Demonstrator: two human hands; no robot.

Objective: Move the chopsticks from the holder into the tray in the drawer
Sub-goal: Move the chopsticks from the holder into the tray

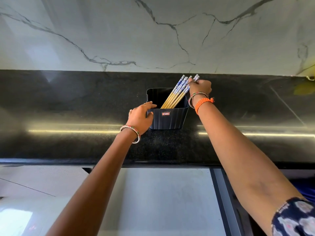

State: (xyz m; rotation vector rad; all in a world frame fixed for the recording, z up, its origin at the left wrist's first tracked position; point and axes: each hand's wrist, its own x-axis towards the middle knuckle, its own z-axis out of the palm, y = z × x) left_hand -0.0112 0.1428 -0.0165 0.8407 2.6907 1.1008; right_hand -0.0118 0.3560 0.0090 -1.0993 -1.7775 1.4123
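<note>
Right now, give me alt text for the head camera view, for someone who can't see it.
A right hand pinches the patterned tops of chopsticks leaning in a dark holder on a black counter, while the left hand grips the holder's near left corner. A marble wall rises behind.

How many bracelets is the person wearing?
3 that I can see: one bangle on the left wrist, another bangle on the right wrist, and an orange thread band just behind it. More could be hidden under the wrists.

Holder sticker: text too small, unreadable.
</note>
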